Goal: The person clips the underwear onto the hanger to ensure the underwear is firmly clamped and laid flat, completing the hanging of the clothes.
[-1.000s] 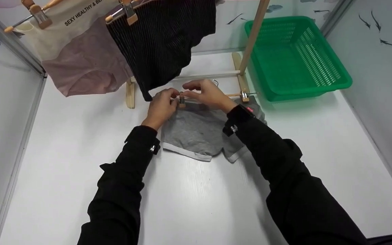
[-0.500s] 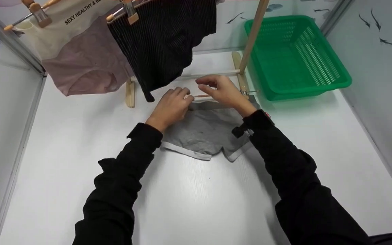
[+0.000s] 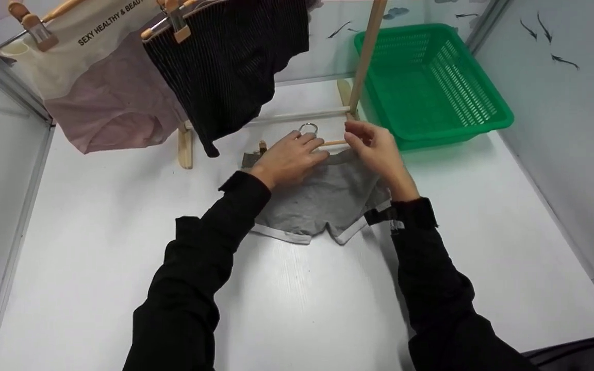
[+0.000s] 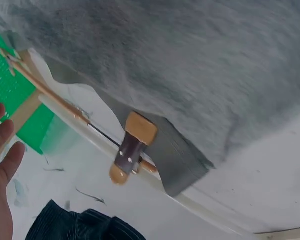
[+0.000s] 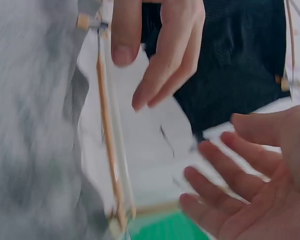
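Observation:
Grey shorts [image 3: 323, 198] with white leg hems lie on the table, waistband along a clip hanger's wooden rod [image 3: 334, 142]. The hanger's left clip [image 4: 132, 147] is on the waistband in the left wrist view. My left hand [image 3: 292, 159] is over the middle of the hanger, near its metal hook [image 3: 308, 125], hiding part of the rod. In the left wrist view, this hand [image 4: 2, 165] has loose, spread fingers. My right hand [image 3: 377, 154] is at the hanger's right end, covering the right clip there; in the right wrist view, the same hand [image 5: 250, 175] has spread fingers around nothing.
At the upper left, mauve-and-cream briefs [image 3: 111, 103] and black ribbed shorts [image 3: 230, 72] hang from clip hangers. A wooden rack post [image 3: 366, 56] rises behind the right hand. Beside it, a green plastic basket [image 3: 500, 121] stands on the white table [image 3: 297, 299].
Both hands have moved right along the hanger: the left from the left clip to the middle, the right to the far end. The left clip is uncovered. The head view has shifted slightly.

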A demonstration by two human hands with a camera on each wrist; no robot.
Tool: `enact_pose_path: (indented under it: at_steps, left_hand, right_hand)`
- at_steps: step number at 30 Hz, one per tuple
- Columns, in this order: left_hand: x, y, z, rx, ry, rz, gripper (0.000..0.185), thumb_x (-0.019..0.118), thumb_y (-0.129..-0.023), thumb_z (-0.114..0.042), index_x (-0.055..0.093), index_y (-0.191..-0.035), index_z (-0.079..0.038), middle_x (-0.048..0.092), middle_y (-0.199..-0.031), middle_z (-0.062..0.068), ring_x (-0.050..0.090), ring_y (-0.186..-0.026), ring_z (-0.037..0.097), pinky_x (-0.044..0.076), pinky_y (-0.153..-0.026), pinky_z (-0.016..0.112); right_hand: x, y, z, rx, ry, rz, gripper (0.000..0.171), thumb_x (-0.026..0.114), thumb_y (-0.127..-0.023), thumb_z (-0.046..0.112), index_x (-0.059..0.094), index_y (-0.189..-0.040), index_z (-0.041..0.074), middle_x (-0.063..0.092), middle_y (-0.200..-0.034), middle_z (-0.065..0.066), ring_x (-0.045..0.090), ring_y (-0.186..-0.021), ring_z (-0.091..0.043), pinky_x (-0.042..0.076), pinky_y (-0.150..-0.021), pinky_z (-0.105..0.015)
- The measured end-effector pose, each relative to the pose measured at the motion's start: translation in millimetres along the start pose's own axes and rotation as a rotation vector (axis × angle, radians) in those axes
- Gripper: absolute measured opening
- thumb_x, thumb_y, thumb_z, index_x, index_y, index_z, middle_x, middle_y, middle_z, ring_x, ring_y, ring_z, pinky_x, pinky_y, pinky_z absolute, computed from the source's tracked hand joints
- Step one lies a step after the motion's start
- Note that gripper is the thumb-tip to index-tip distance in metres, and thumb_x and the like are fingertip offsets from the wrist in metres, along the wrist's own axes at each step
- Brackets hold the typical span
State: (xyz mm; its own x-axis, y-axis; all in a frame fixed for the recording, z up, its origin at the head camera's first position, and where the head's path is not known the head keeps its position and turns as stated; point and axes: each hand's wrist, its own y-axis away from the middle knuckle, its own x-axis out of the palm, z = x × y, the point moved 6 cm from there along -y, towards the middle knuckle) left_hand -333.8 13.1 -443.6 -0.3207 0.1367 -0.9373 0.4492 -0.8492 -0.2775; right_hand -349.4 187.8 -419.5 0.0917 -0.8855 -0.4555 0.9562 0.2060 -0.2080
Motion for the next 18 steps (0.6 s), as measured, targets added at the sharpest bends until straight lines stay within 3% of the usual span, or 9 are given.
enact_pose_path:
  at_steps: [3,5,8,11,13,18]
  left_hand:
    - [7.0,-14.0,-4.3,0.003,0.003,0.037,0.026,0.051,-0.107,-0.026,0.064,-0.122,-0.010,0.061,-0.128,0.014,0.057,-0.117,0.032,0.047,-0.093,0.047]
    - [11.2,-24.3,-4.4,-0.042,0.033,0.057,0.031,0.049,-0.108,-0.029,0.062,-0.127,-0.010,0.061,-0.130,0.013,0.058,-0.118,0.031,0.048,-0.094,0.046]
    - [17.2,-37.9,0.6,-0.205,0.139,0.076,0.037,0.048,-0.108,-0.031,0.061,-0.133,-0.007,0.061,-0.132,0.014,0.059,-0.119,0.032,0.049,-0.095,0.047]
    - [25.4,-45.0,6.6,-0.385,0.230,0.108,0.040,0.047,-0.109,-0.031,0.060,-0.135,-0.003,0.061,-0.133,0.016,0.059,-0.118,0.033,0.050,-0.095,0.046]
    - [31.6,-47.5,8.2,-0.457,0.256,0.146,0.040,0.046,-0.110,-0.030,0.059,-0.136,-0.003,0.061,-0.133,0.016,0.059,-0.118,0.033,0.050,-0.094,0.046]
    - [38.6,-57.8,6.6,-0.494,0.281,0.174,0.041,0.043,-0.110,-0.032,0.058,-0.137,-0.006,0.061,-0.132,0.015,0.060,-0.117,0.033,0.051,-0.092,0.047]
  right_hand:
    - [-13.4,9.4,-21.1,0.078,0.101,-0.014,0.039,0.063,-0.103,0.018,0.062,-0.133,-0.006,0.066,-0.128,-0.023,0.061,-0.119,-0.033,0.045,-0.102,-0.045]
    - [-21.5,13.9,-33.3,0.137,0.161,-0.028,0.040,0.062,-0.103,0.019,0.061,-0.134,-0.007,0.063,-0.131,-0.024,0.059,-0.123,-0.036,0.043,-0.105,-0.048]
    - [-27.6,16.6,-48.9,0.227,0.238,-0.014,0.045,0.061,-0.104,0.023,0.058,-0.138,-0.006,0.058,-0.137,-0.026,0.053,-0.130,-0.039,0.041,-0.108,-0.051]
    - [-25.6,17.1,-62.4,0.303,0.284,0.056,0.051,0.059,-0.105,0.027,0.051,-0.144,-0.004,0.053,-0.144,-0.026,0.049,-0.133,-0.039,0.040,-0.108,-0.051]
    - [-22.7,17.6,-69.7,0.341,0.294,0.108,0.054,0.058,-0.105,0.028,0.047,-0.148,-0.004,0.051,-0.145,-0.027,0.050,-0.133,-0.039,0.040,-0.108,-0.051]
    - [-22.7,17.7,-81.2,0.365,0.272,0.125,0.056,0.058,-0.105,0.026,0.044,-0.149,-0.006,0.052,-0.142,-0.029,0.051,-0.131,-0.040,0.040,-0.108,-0.051]
